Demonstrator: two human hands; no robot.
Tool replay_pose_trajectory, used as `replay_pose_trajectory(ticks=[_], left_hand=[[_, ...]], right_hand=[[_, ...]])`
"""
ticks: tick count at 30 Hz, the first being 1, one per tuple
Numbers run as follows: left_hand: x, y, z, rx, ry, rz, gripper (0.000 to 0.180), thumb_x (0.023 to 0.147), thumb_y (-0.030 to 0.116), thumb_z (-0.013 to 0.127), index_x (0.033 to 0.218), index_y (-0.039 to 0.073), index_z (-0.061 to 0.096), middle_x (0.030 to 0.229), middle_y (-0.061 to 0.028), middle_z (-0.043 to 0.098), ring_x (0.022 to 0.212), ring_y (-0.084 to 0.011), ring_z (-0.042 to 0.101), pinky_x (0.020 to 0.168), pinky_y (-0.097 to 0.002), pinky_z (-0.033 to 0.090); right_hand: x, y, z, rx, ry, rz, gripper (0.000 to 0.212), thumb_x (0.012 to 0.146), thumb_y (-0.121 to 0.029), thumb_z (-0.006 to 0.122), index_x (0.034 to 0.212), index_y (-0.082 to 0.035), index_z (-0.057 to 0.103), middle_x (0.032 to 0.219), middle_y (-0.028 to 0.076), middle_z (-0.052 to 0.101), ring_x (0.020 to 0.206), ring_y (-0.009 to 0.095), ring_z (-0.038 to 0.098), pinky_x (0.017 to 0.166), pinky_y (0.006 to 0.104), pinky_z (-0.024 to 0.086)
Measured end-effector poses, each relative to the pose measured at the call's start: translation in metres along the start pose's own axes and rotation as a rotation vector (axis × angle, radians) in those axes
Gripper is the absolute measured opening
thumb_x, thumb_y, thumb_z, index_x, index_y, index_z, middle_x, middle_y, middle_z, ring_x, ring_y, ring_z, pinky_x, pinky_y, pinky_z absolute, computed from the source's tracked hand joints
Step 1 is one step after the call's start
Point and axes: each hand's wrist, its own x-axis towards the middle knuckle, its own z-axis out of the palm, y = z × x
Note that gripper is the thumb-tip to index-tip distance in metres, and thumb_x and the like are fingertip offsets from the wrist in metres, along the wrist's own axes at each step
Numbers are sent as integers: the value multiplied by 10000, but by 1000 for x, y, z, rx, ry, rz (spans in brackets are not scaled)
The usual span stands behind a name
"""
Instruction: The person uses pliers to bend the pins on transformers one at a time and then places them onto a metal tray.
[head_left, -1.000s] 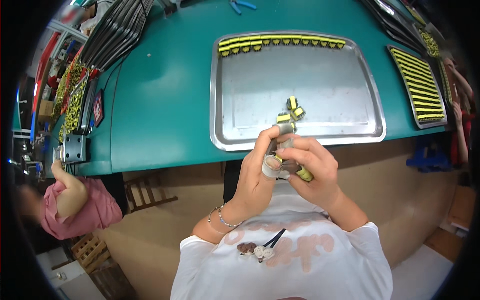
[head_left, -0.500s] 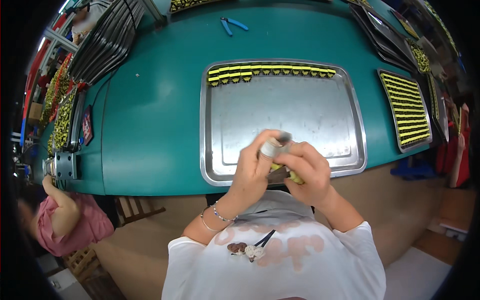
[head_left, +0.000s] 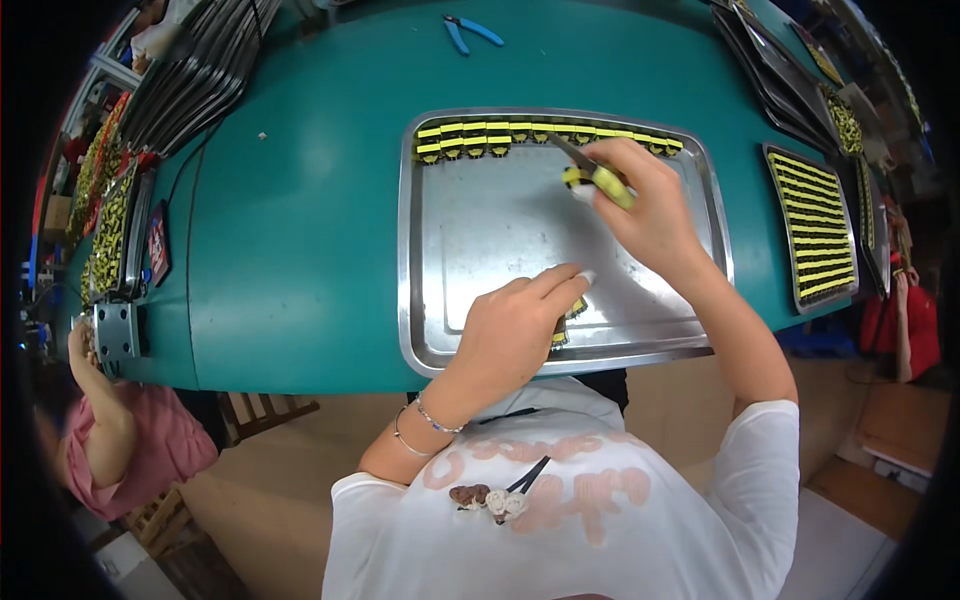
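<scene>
A metal tray (head_left: 408, 250) lies on the teal table in front of me. A row of small yellow-and-black parts (head_left: 500, 135) runs along its far edge. My right hand (head_left: 655, 205) reaches to that row and grips a slim tool with a yellow-green handle (head_left: 608, 186). The tool's dark tip points at the row, and a small part (head_left: 572, 178) sits by the handle. My left hand (head_left: 515, 335) rests curled at the tray's near edge. It is closed over a few yellow-and-black parts (head_left: 573, 310) that show under its fingers.
Blue pliers (head_left: 470, 30) lie at the table's far side. A tray filled with yellow-and-black parts (head_left: 820, 225) sits to the right, and more trays (head_left: 780, 70) lie behind it. Dark stacked trays (head_left: 190, 80) stand far left. A person in pink (head_left: 130, 440) works at lower left.
My hands were together at the tray's near edge. Now the right hand has reached out to the far row with the tool, and the left hand has dropped onto the tray's near edge.
</scene>
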Motion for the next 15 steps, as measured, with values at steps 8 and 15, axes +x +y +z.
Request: replay_pose_trajectory(ticks=[8,15], left_hand=[[-28,-35,-46,-12,-39,-171,377,660,-73,636,1005,76,611,938,-57,566,704,-265,611,621,-371,494],[-47,-61,-64,-5,-10,-131,366,670,-71,630,1008,67,604,948,-66,567,723,-275,609,614,-364,492]], right_hand=[[55,-13,90,-140,-6,-13,260,744,13,645,1001,-14,610,960,120,565,834,332,575,714,393,465],[70,-21,139,-235,19,5,257,751,12,644,998,-32,587,981,114,559,839,336,582,713,415,471]])
